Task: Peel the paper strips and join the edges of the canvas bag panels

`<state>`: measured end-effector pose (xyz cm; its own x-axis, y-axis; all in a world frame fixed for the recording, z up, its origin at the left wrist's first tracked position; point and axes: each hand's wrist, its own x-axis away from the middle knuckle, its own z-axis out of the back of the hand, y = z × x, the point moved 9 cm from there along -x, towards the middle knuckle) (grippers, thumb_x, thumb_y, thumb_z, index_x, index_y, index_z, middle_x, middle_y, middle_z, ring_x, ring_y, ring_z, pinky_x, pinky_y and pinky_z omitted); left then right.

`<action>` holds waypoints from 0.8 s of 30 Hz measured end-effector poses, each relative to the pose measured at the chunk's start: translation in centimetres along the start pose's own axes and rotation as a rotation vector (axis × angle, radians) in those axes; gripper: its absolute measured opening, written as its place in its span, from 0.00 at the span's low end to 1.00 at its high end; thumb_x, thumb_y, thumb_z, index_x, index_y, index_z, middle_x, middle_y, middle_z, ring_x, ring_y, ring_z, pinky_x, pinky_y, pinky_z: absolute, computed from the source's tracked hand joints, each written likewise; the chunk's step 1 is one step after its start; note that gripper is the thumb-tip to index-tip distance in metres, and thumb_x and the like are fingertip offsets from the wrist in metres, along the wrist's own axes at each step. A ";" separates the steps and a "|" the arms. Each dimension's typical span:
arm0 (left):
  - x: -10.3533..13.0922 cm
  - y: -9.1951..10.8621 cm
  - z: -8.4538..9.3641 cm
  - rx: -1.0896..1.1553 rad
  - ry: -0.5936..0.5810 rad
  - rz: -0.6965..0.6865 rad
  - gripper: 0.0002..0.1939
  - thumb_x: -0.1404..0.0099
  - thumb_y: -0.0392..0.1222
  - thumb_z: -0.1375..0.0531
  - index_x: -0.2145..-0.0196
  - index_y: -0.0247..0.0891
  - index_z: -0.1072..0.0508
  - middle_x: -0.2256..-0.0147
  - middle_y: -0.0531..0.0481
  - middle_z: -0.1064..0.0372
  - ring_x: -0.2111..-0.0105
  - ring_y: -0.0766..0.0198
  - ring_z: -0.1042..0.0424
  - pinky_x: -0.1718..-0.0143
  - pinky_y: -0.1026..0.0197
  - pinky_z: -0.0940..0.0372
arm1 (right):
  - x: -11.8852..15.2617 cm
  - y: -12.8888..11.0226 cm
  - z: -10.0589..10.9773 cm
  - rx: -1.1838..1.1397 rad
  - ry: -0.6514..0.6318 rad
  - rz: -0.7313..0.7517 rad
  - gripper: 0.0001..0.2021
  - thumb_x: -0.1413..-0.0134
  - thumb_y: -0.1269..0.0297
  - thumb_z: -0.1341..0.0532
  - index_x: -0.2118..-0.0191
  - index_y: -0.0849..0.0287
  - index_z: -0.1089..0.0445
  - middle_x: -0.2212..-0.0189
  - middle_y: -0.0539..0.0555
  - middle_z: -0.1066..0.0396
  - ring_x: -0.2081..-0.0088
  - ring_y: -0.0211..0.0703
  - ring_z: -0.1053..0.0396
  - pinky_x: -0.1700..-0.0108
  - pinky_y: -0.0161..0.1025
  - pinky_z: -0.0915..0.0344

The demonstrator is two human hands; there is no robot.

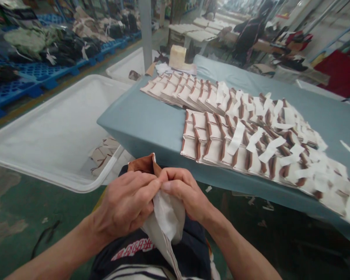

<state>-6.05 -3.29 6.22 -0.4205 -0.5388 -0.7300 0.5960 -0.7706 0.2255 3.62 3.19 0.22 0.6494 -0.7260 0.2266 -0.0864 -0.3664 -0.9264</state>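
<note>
My left grip (126, 204) and right grip (188, 194) pinch a brown-and-white fabric piece (169, 217); beside the worktop (142, 122), a white tub (55, 120) holds pale, brown-edged pieces (103, 155) in its near corner.

Left hand (125, 204) back uppermost, fingers (144, 184) curled inward. Right hand (191, 196) close against it, thumb (169, 186) and bent forefinger (176, 173) pinched. Left forearm (61, 245) and right forearm (239, 247) bare, converging toward the hands; wrists (211, 217) well apart.
</note>
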 end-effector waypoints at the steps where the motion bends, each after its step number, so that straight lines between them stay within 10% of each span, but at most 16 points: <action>1: 0.1 0.1 -0.2 -0.034 -0.007 0.000 0.15 0.26 0.27 0.46 0.46 0.30 0.26 0.58 0.35 0.17 0.61 0.52 0.18 0.60 0.54 0.22 | 0.0 0.2 0.3 0.012 0.013 -0.019 0.10 0.54 0.56 0.35 0.73 0.56 0.33 0.81 0.43 0.40 0.78 0.33 0.48 0.75 0.32 0.49; 9: -1.0 -1.0 0.8 0.206 -0.133 0.263 0.16 0.21 0.31 0.47 0.42 0.40 0.27 0.56 0.48 0.17 0.60 0.60 0.17 0.57 0.61 0.25 | 1.8 -3.2 1.1 0.375 0.024 0.118 0.05 0.53 0.62 0.42 0.73 0.56 0.33 0.79 0.43 0.42 0.76 0.33 0.48 0.74 0.31 0.51; 14: -2.1 -3.0 0.0 0.450 -0.432 0.441 0.21 0.12 0.45 0.53 0.56 0.41 0.23 0.66 0.55 0.21 0.70 0.64 0.24 0.69 0.64 0.33 | 3.1 -6.1 0.3 0.723 0.073 0.385 0.04 0.51 0.69 0.43 0.73 0.57 0.32 0.79 0.43 0.40 0.77 0.32 0.44 0.74 0.32 0.48; 18: -3.4 -2.5 -0.6 0.386 -0.507 0.257 0.24 0.12 0.46 0.50 0.68 0.40 0.29 0.74 0.56 0.30 0.75 0.66 0.32 0.72 0.62 0.40 | 3.9 -7.1 -0.4 0.831 0.066 0.611 0.06 0.47 0.71 0.42 0.71 0.56 0.30 0.78 0.45 0.32 0.76 0.34 0.37 0.71 0.33 0.42; 24: -2.0 -1.4 0.0 0.138 -0.182 -0.039 0.23 0.11 0.43 0.52 0.67 0.43 0.35 0.77 0.58 0.37 0.78 0.63 0.39 0.74 0.56 0.47 | 3.8 -6.0 -0.1 0.798 0.060 0.677 0.06 0.44 0.73 0.40 0.69 0.56 0.29 0.75 0.47 0.25 0.75 0.35 0.31 0.69 0.32 0.37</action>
<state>-6.04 -1.14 7.36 -0.5653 -0.5507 -0.6142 0.4831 -0.8245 0.2947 6.50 2.55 6.72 0.6109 -0.6715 -0.4193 0.1197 0.6019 -0.7895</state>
